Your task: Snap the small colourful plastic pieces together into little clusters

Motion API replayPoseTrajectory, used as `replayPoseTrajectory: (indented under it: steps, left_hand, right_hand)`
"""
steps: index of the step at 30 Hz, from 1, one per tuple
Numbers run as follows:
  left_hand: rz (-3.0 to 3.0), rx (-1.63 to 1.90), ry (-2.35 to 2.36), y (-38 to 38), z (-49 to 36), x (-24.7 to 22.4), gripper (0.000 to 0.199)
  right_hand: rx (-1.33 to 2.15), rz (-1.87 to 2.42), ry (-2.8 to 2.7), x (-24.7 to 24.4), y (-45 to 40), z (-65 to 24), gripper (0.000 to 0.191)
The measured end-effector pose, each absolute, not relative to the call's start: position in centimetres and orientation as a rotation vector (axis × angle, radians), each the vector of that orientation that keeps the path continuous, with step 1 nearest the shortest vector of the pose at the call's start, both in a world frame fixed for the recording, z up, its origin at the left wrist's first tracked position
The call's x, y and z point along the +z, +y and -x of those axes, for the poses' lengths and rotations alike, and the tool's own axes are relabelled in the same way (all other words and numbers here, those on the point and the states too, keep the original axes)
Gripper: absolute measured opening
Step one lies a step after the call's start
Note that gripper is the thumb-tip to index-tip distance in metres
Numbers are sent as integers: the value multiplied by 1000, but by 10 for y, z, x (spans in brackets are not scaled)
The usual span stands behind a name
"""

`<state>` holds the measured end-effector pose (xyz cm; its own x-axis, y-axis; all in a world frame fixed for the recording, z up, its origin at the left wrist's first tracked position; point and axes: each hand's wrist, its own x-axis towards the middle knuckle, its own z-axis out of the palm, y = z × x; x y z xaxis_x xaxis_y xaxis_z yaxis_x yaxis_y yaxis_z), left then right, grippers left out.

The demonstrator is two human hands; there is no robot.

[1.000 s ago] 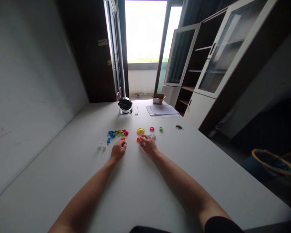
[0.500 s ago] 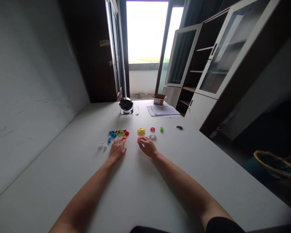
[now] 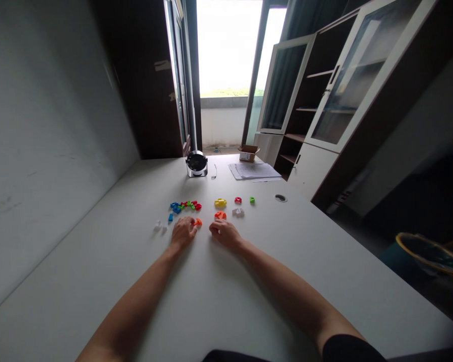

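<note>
My left hand [image 3: 183, 232] rests on the white table with its thumb and fingers pinched on an orange plastic piece [image 3: 198, 222], which sticks out to the right of the fingertips. To the right, my right hand [image 3: 225, 233] lies with curled fingers, and no piece shows in it. Just beyond it sits a small cluster of orange pieces [image 3: 220, 214]. Beyond my left hand is a mixed pile of blue, green and red pieces [image 3: 189, 205]. A single blue piece [image 3: 170, 217] and white pieces [image 3: 158, 225] lie left of that hand.
Yellow pieces [image 3: 220, 202], a red piece [image 3: 237, 200], a green piece [image 3: 252, 200] and translucent white pieces [image 3: 238, 212] lie beyond my right hand. Farther back stand a round black device [image 3: 197, 164], papers [image 3: 254, 171] and a cardboard box [image 3: 248, 154]. A cable hole [image 3: 280, 198] is at right.
My right hand has drawn back towards me from the orange cluster, leaving it uncovered. The orange piece at my left hand has come nearer, and the left fingers have closed on it.
</note>
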<state>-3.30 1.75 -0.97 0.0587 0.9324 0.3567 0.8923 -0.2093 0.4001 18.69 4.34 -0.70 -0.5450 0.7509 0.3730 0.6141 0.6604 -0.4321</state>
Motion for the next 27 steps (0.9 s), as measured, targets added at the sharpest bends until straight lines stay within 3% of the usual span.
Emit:
replayPoseTrajectory:
  steps: [4, 8, 27]
  left_hand:
    - [-2261, 858, 1978, 19, 35, -13, 28]
    - [-2311, 813, 1980, 18, 36, -13, 19]
    - [-2289, 779, 2020, 15, 23, -8, 25]
  right_hand:
    - [336, 994, -2324, -16, 50, -187, 15]
    - [345, 976, -2325, -20, 51, -186, 14]
    - [639, 984, -2334, -11, 44, -181, 15]
